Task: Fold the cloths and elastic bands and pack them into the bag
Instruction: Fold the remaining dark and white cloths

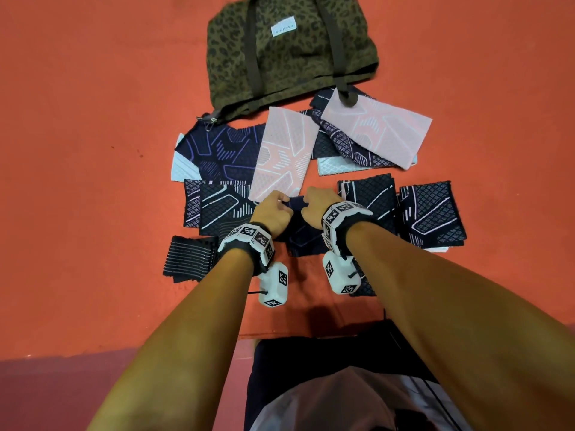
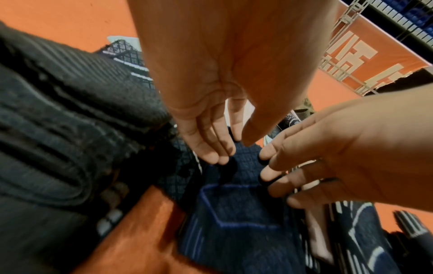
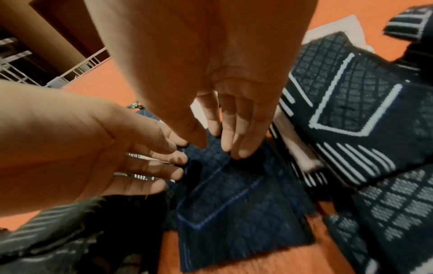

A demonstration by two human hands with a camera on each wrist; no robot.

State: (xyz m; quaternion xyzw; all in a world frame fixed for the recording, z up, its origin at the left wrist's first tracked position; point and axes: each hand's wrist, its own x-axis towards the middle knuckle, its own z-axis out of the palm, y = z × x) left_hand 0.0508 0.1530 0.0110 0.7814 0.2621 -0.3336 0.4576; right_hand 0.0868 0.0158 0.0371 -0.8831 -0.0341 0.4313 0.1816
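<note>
A dark navy cloth (image 1: 303,241) with a blue outlined pattern (image 2: 239,209) lies on the orange floor between my wrists. My left hand (image 1: 281,202) pinches its far edge between thumb and fingers (image 2: 215,157). My right hand (image 1: 306,200) pinches the same edge just to the right, its fingers (image 3: 236,148) curled onto the fabric (image 3: 234,204). The two hands almost touch. An olive leopard-print bag (image 1: 289,51) lies flat beyond the cloths, handles toward me.
Pink cloths (image 1: 283,154) (image 1: 379,132) and a purple-lined navy cloth (image 1: 221,150) lie spread below the bag. Folded dark cloths sit at right (image 1: 432,216) (image 1: 370,200) and left (image 1: 217,209). A striped elastic band (image 1: 189,259) lies near my left wrist.
</note>
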